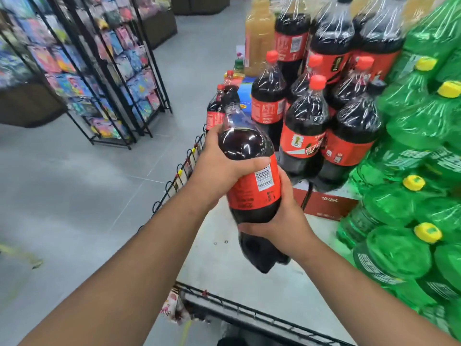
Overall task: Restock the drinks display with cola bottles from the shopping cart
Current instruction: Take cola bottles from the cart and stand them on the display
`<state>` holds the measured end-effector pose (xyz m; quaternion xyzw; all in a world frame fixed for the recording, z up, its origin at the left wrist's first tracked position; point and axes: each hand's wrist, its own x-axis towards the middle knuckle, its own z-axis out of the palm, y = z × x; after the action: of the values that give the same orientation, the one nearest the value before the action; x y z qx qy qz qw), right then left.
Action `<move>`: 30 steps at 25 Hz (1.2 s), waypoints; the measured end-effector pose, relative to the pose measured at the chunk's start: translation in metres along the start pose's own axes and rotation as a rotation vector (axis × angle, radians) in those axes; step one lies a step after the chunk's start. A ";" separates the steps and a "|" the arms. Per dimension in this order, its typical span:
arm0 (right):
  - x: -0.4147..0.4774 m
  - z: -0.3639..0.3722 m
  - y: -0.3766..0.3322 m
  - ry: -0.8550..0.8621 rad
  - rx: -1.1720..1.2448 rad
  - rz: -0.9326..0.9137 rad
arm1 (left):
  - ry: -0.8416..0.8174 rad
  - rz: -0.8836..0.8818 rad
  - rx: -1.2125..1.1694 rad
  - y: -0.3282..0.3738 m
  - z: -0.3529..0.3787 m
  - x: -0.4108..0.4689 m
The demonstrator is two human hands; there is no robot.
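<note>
A large cola bottle with a red label is held tilted above the display shelf, its neck pointing away from me. My left hand grips its upper body from the left. My right hand grips it lower down, fingers wrapped under the label. Shrink-wrapped cola bottles with red caps stand stacked just behind it on the display. The shopping cart is not in view.
Green bottles with yellow caps are piled on the right. A tall orange juice bottle stands at the back. A black wire rail edges the shelf. Black racks of colourful packets stand on the grey floor at left.
</note>
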<state>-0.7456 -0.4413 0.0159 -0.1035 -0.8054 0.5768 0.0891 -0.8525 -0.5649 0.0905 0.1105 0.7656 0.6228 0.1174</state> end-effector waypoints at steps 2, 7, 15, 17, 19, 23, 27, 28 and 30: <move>0.018 0.005 -0.001 0.030 0.003 0.010 | -0.017 0.015 0.045 0.000 -0.004 0.022; 0.065 0.014 -0.004 0.115 0.029 0.049 | -0.102 0.104 0.128 0.005 -0.011 0.075; 0.132 0.033 0.009 0.325 0.017 0.075 | -0.177 0.293 0.188 0.000 -0.008 0.144; 0.144 0.039 0.017 0.404 0.065 0.116 | -0.187 0.323 0.188 -0.005 -0.003 0.158; 0.154 0.045 0.022 0.476 0.160 0.163 | -0.189 0.352 0.200 -0.010 0.000 0.168; 0.173 0.050 0.033 0.563 0.283 0.290 | -0.201 0.379 0.205 -0.013 0.006 0.188; 0.193 0.059 0.046 0.673 0.222 0.406 | -0.214 0.403 0.194 -0.022 0.014 0.205; 0.196 0.061 0.049 0.701 0.230 0.424 | -0.220 0.411 0.203 -0.024 0.016 0.207; 0.201 0.066 0.052 0.745 0.252 0.448 | -0.228 0.431 0.223 -0.029 0.018 0.212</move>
<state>-0.9534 -0.4311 -0.0493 -0.4642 -0.5997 0.5987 0.2576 -1.0482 -0.4877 0.0494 0.3527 0.7702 0.5285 0.0549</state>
